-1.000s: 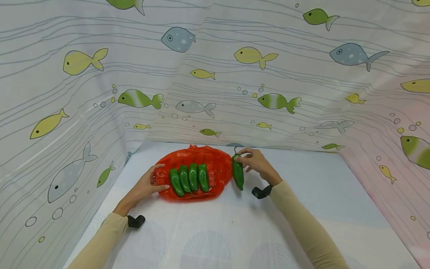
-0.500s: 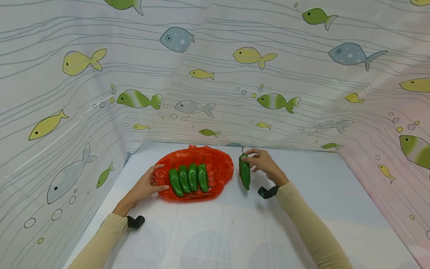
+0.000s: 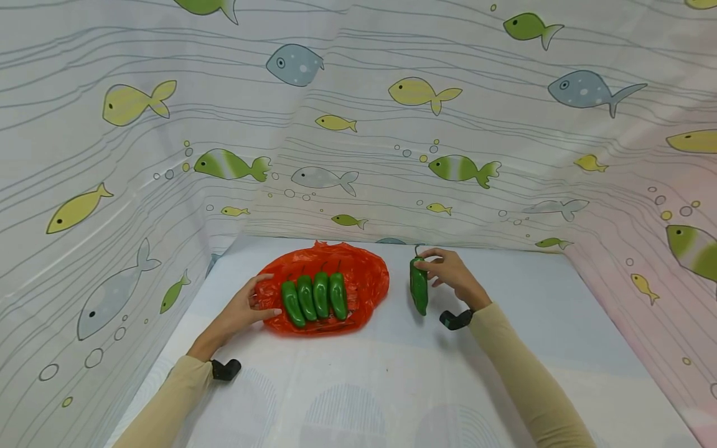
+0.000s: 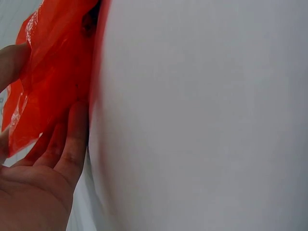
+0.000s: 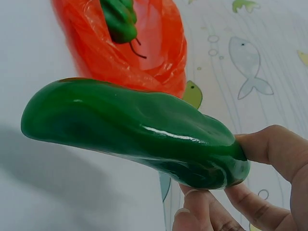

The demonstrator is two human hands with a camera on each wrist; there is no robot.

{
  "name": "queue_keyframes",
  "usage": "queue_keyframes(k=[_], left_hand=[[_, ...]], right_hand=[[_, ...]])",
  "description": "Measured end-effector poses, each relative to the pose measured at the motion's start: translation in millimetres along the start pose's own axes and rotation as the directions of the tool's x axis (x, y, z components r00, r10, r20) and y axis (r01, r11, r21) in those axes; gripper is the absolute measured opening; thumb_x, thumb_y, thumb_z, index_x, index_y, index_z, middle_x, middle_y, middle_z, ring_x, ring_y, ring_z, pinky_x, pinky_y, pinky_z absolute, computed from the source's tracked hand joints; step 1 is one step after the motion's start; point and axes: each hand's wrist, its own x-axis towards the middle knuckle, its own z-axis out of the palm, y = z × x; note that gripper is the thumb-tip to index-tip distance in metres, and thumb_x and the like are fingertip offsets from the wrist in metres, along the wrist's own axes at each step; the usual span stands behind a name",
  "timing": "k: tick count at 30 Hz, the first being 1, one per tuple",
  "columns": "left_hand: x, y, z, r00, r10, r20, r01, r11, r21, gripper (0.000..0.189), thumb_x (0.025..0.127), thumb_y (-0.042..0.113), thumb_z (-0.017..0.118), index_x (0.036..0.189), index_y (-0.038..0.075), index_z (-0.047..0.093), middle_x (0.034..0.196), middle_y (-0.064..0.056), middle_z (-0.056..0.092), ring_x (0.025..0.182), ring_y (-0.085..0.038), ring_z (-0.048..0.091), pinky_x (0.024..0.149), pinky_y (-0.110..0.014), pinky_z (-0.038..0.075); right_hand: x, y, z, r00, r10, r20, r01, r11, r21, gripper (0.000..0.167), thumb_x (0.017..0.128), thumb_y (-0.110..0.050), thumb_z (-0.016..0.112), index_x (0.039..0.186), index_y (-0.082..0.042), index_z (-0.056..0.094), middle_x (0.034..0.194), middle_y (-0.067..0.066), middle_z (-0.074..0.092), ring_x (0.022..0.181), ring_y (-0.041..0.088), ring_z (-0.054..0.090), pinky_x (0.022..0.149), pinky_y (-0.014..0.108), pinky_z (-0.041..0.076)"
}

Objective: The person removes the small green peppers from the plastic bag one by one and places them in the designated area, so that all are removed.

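My right hand (image 3: 452, 274) pinches a glossy green chili pepper (image 3: 418, 287) near its stem end, between thumb and fingers. The pepper hangs tip down just to the right of a red plastic bag (image 3: 368, 274); its thin stem pokes up above the hand. Spread out on the table, that bag has several similar green peppers (image 3: 321, 295) lying side by side on it, stems pointing away. My left hand (image 3: 242, 305) holds the bag's left edge. In the left wrist view the fingers (image 4: 72, 144) rest against the crinkled red plastic (image 4: 57, 77).
A white table (image 3: 347, 386) with pale printed arches lies under everything. Fish-patterned sheeting (image 3: 381, 143) rises as walls at the back and both sides, close behind the bag. Each wrist wears a small black camera (image 3: 455, 320).
My right hand has moved right with the pepper, from touching distance of the bag's right edge to a visible gap away. The left hand and the other peppers stay put.
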Motion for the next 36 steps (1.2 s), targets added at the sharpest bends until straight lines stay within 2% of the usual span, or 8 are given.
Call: queue_keyframes(k=[5,11,15,25,36], left_hand=[[-0.2,0.2,0.4,1.0,0.0,-0.002,0.0,1.0,0.006,0.086,0.088,0.02,0.084,0.157,0.019,0.032,0.155,-0.017,0.039,0.134,-0.044,0.049,0.103,-0.051,0.05],[-0.9,1.0,-0.1,1.0,-0.006,-0.002,0.006,1.0,-0.006,0.087,0.088,0.019,0.084,0.157,0.02,0.031,0.155,-0.018,0.039,0.133,-0.044,0.05,0.101,-0.051,0.052],[-1.4,2.0,-0.6,1.0,-0.006,0.0,0.006,1.0,-0.011,0.088,0.087,0.019,0.084,0.158,0.02,0.031,0.156,-0.018,0.038,0.133,-0.044,0.049,0.101,-0.052,0.051],[0.7,0.2,-0.8,1.0,0.007,0.008,-0.007,1.0,-0.009,0.088,0.087,0.021,0.084,0.157,0.019,0.031,0.155,-0.017,0.039,0.134,-0.044,0.049,0.103,-0.052,0.05],[2.7,-2.7,-1.8,1.0,0.008,0.013,-0.007,1.0,-0.013,0.088,0.087,0.02,0.084,0.157,0.017,0.031,0.156,-0.018,0.038,0.137,-0.044,0.046,0.105,-0.052,0.048]], right_hand=[[3.1,8.5,-5.8,1.0,0.01,-0.018,-0.01,1.0,-0.002,0.048,0.096,-0.037,0.073,0.132,-0.007,0.062,0.119,0.015,0.068,0.096,0.029,0.062,0.084,0.044,0.058],[9.9,22.3,-14.0,1.0,0.005,-0.027,-0.005,1.0,0.008,0.05,0.096,-0.037,0.074,0.133,-0.005,0.062,0.109,0.01,0.071,0.094,0.028,0.063,0.079,0.037,0.058],[13.1,27.9,-18.3,0.999,0.011,-0.033,-0.01,1.0,0.017,0.051,0.096,-0.036,0.074,0.133,-0.003,0.062,0.106,0.009,0.071,0.093,0.027,0.063,0.08,0.039,0.059],[14.6,35.4,-24.0,0.997,0.05,-0.057,-0.05,0.999,-0.006,0.051,0.097,-0.037,0.072,0.135,-0.004,0.06,0.113,0.013,0.066,0.098,0.029,0.062,0.083,0.04,0.058],[16.7,41.1,-24.6,0.995,0.071,-0.065,-0.072,0.997,-0.017,0.049,0.099,-0.034,0.07,0.135,-0.003,0.059,0.108,0.013,0.068,0.1,0.03,0.062,0.083,0.042,0.058]])
